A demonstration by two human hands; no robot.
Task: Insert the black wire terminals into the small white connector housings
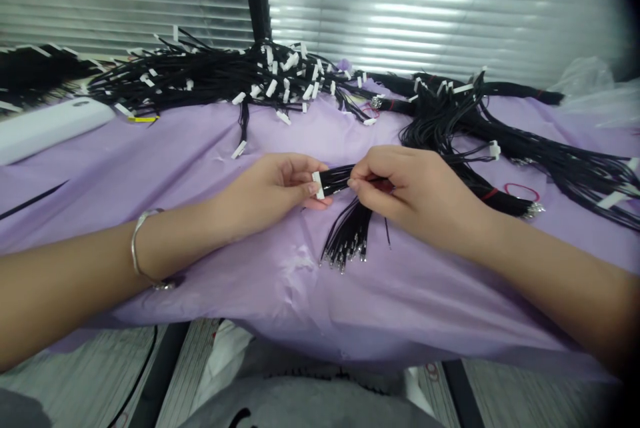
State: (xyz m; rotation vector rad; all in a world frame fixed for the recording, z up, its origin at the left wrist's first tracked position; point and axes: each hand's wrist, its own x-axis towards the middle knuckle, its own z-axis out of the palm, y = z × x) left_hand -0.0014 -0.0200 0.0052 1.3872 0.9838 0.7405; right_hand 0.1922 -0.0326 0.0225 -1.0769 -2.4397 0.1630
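A white plastic connector (319,185) with several black wires (337,179) running out of its right side is pinched between the thumb and fingers of my left hand (283,187). Close to the connector, my right hand (405,181) has its thumb and forefinger closed on the wires. Below the right hand hangs a fan of loose black wires (353,235) with shiny metal terminals at their ends; whether the palm also holds them is hidden. A single wire end dangles just right of that fan.
Purple sheeting (200,148) covers the table. A heap of black cables with white connectors (215,78) lies along the back. More wire bundles (525,141) lie at the right, a white device (55,125) at the left. Blinds (425,8) stand behind.
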